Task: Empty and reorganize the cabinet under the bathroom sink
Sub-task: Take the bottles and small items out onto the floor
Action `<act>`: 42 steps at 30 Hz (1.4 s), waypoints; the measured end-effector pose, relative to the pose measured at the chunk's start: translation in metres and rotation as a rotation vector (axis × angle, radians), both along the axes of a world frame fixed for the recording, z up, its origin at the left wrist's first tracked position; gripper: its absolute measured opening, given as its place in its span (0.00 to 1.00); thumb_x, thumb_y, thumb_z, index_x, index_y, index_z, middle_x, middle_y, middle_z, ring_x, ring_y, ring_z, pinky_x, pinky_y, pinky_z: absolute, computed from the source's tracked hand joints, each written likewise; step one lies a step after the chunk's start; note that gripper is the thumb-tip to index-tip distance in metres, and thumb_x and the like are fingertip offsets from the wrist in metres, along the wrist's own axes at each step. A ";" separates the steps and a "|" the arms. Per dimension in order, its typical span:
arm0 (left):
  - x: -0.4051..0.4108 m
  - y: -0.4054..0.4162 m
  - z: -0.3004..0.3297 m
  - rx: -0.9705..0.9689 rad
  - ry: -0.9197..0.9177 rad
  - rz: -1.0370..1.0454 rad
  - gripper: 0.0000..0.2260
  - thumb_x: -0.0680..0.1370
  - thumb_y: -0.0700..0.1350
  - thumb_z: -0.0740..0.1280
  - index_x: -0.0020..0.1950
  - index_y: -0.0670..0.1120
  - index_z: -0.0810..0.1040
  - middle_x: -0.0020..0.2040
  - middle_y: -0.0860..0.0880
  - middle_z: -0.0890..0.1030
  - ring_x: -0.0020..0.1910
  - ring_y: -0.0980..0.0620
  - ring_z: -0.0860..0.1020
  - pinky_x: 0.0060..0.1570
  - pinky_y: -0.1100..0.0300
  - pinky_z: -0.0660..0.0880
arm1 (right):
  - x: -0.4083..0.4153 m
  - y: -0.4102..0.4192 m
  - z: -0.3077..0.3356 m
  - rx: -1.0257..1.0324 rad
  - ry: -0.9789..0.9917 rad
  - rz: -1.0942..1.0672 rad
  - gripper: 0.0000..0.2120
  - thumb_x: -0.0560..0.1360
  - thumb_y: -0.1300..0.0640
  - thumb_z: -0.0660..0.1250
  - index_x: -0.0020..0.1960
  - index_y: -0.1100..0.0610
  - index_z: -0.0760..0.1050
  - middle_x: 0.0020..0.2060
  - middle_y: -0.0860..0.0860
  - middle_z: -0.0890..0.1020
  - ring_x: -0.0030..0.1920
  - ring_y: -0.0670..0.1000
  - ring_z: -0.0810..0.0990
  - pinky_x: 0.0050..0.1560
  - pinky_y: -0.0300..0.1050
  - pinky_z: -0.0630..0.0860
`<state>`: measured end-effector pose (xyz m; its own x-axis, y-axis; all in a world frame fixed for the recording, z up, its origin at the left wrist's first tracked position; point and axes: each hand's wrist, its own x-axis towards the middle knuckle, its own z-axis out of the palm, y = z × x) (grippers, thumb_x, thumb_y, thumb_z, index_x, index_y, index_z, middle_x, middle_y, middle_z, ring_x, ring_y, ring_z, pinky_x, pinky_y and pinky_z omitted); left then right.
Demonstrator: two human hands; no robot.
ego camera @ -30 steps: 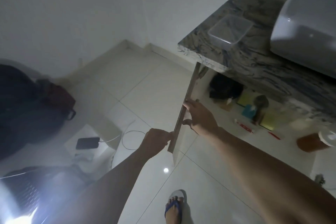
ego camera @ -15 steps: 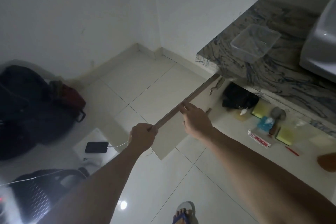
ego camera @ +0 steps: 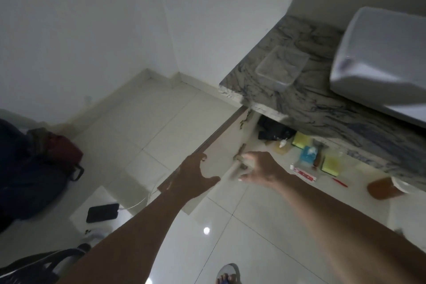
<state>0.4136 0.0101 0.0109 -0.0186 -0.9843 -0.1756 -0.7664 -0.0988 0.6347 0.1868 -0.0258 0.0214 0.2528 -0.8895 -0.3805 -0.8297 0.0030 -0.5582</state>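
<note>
The under-sink cabinet door (ego camera: 221, 145) stands swung out to the left, its pale inner face toward me. My left hand (ego camera: 193, 175) rests on the door's top edge with the thumb spread wide. Blurred, my right hand (ego camera: 260, 168) touches the inner face with spread fingers and holds nothing. Behind the door lie a black bag (ego camera: 274, 129), two yellow sponges (ego camera: 299, 139) (ego camera: 329, 162), a blue packet (ego camera: 307, 155), a red-and-white tube (ego camera: 304, 174), a red pen (ego camera: 340, 182) and an orange-brown jar (ego camera: 382, 189).
A marble countertop (ego camera: 299, 104) above carries a clear plastic box (ego camera: 281, 67) and the white sink (ego camera: 380, 57). On the floor at left are a black phone (ego camera: 102, 212) on a cable, a dark backpack (ego camera: 27, 168) and a black basket (ego camera: 34, 265). My sandalled foot (ego camera: 227, 278) is at the bottom.
The door has swung further out to the left. My left hand went from gripping its edge to lying spread on it. My right hand slid onto the inner face.
</note>
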 end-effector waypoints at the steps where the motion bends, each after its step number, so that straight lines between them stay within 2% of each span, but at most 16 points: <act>1: -0.013 -0.004 0.001 0.044 0.019 -0.050 0.33 0.63 0.58 0.77 0.63 0.44 0.74 0.59 0.50 0.77 0.59 0.52 0.75 0.61 0.56 0.72 | -0.016 0.005 0.002 0.021 0.005 -0.038 0.41 0.66 0.48 0.78 0.74 0.58 0.67 0.70 0.53 0.73 0.69 0.51 0.73 0.67 0.39 0.70; 3: -0.041 -0.012 -0.002 0.089 0.024 -0.157 0.33 0.63 0.57 0.78 0.63 0.44 0.74 0.59 0.50 0.77 0.58 0.53 0.75 0.60 0.59 0.72 | -0.049 0.016 0.003 0.062 0.014 -0.121 0.40 0.67 0.49 0.78 0.74 0.57 0.66 0.71 0.53 0.72 0.70 0.51 0.72 0.66 0.39 0.68; 8: -0.118 -0.031 -0.013 0.158 0.011 -0.384 0.33 0.64 0.60 0.77 0.64 0.46 0.74 0.59 0.51 0.77 0.58 0.53 0.75 0.62 0.56 0.72 | -0.131 0.046 -0.005 0.108 0.039 -0.335 0.40 0.66 0.48 0.78 0.73 0.55 0.67 0.72 0.51 0.71 0.71 0.51 0.70 0.69 0.42 0.67; 12: -0.185 -0.040 -0.027 0.180 -0.012 -0.527 0.33 0.64 0.61 0.76 0.62 0.47 0.74 0.56 0.52 0.77 0.57 0.54 0.75 0.58 0.61 0.71 | -0.192 0.071 -0.016 0.133 0.055 -0.473 0.40 0.65 0.47 0.78 0.73 0.55 0.68 0.72 0.51 0.71 0.71 0.51 0.69 0.69 0.42 0.66; 16: -0.253 -0.045 -0.045 0.228 -0.044 -0.636 0.33 0.63 0.62 0.76 0.63 0.48 0.73 0.57 0.52 0.77 0.57 0.53 0.75 0.59 0.58 0.73 | -0.253 0.095 -0.036 0.160 0.054 -0.585 0.40 0.65 0.48 0.78 0.73 0.57 0.68 0.71 0.53 0.72 0.71 0.52 0.70 0.71 0.45 0.67; 23: -0.360 -0.048 -0.090 0.243 -0.127 -0.760 0.34 0.64 0.62 0.76 0.65 0.47 0.73 0.60 0.51 0.77 0.59 0.52 0.74 0.62 0.55 0.73 | -0.351 0.123 -0.092 0.165 0.063 -0.693 0.38 0.69 0.48 0.76 0.74 0.58 0.67 0.72 0.52 0.71 0.73 0.51 0.67 0.68 0.41 0.62; 26: -0.401 -0.058 -0.124 0.215 -0.167 -0.818 0.34 0.65 0.62 0.75 0.65 0.47 0.72 0.60 0.51 0.76 0.60 0.52 0.74 0.62 0.57 0.72 | -0.385 0.122 -0.133 0.151 0.075 -0.743 0.37 0.67 0.46 0.77 0.72 0.55 0.70 0.70 0.50 0.72 0.71 0.48 0.68 0.60 0.35 0.60; 28: -0.427 -0.068 -0.151 0.196 -0.168 -0.837 0.34 0.65 0.61 0.76 0.65 0.47 0.73 0.59 0.51 0.76 0.59 0.53 0.74 0.61 0.57 0.73 | -0.406 0.117 -0.161 0.145 0.063 -0.798 0.37 0.65 0.47 0.79 0.71 0.52 0.71 0.69 0.49 0.73 0.69 0.47 0.71 0.58 0.34 0.61; 30: -0.454 -0.079 -0.182 0.189 -0.162 -0.864 0.33 0.63 0.60 0.77 0.63 0.46 0.74 0.58 0.50 0.78 0.58 0.52 0.76 0.60 0.55 0.74 | -0.425 0.110 -0.191 0.139 0.054 -0.821 0.40 0.62 0.44 0.79 0.71 0.52 0.71 0.69 0.50 0.73 0.67 0.48 0.72 0.64 0.36 0.65; 32: -0.483 -0.093 -0.220 0.172 -0.178 -0.907 0.33 0.63 0.59 0.78 0.62 0.46 0.74 0.58 0.49 0.78 0.58 0.52 0.76 0.61 0.54 0.74 | -0.447 0.100 -0.229 0.127 0.085 -0.843 0.44 0.58 0.38 0.77 0.71 0.49 0.70 0.70 0.49 0.72 0.68 0.48 0.72 0.70 0.46 0.67; 33: -0.498 -0.100 -0.240 0.137 -0.199 -0.937 0.32 0.64 0.59 0.78 0.61 0.45 0.74 0.57 0.49 0.78 0.58 0.51 0.76 0.62 0.54 0.73 | -0.459 0.095 -0.250 0.110 0.096 -0.859 0.45 0.58 0.37 0.76 0.71 0.49 0.69 0.70 0.50 0.71 0.68 0.49 0.71 0.70 0.48 0.68; 37: -0.558 -0.134 -0.316 -0.043 -0.237 -1.032 0.31 0.65 0.60 0.77 0.61 0.44 0.75 0.58 0.48 0.78 0.57 0.50 0.76 0.56 0.60 0.72 | -0.506 0.074 -0.322 -0.052 0.189 -0.884 0.40 0.65 0.45 0.77 0.73 0.56 0.69 0.70 0.52 0.73 0.69 0.52 0.71 0.68 0.44 0.68; 39: -0.583 -0.146 -0.348 -0.120 -0.220 -1.031 0.33 0.64 0.61 0.77 0.62 0.45 0.75 0.58 0.49 0.78 0.57 0.50 0.76 0.56 0.59 0.73 | -0.528 0.065 -0.352 -0.131 0.243 -0.894 0.36 0.65 0.45 0.77 0.69 0.58 0.73 0.65 0.54 0.77 0.65 0.54 0.75 0.65 0.47 0.72; 42: -0.618 -0.158 -0.384 -0.239 -0.159 -1.052 0.33 0.64 0.59 0.78 0.62 0.44 0.75 0.57 0.49 0.78 0.57 0.50 0.76 0.57 0.59 0.73 | -0.554 0.054 -0.386 -0.260 0.288 -0.944 0.29 0.63 0.43 0.76 0.59 0.58 0.78 0.52 0.54 0.82 0.54 0.56 0.81 0.54 0.48 0.77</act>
